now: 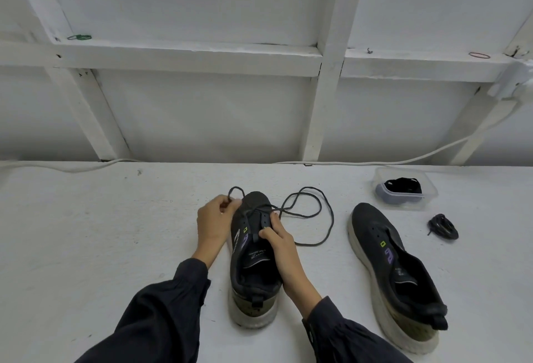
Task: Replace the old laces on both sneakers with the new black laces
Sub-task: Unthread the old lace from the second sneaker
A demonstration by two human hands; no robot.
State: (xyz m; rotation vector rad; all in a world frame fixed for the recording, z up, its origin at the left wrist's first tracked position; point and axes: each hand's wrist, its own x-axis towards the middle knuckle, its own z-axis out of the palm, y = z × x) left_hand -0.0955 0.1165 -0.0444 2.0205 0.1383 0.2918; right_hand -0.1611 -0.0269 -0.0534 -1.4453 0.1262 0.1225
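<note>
A black sneaker [253,273] stands in the middle of the white table, toe pointing away from me. A dark lace [310,215] runs through its front eyelets and trails in loops to the right. My left hand [215,219] pinches one lace end beside the toe. My right hand [281,243] grips the sneaker's right eyelet flap, thumb on the tongue. The second black sneaker [395,273] lies at the right with no lace in it. A clear plastic box [403,188] at the back right holds a folded black lace. A bundled black lace [442,227] lies beside it.
A white cable [375,162] runs along the table's back edge against the white framed wall. A green rubber band [79,37] and a red one [479,55] rest on the wall's ledge.
</note>
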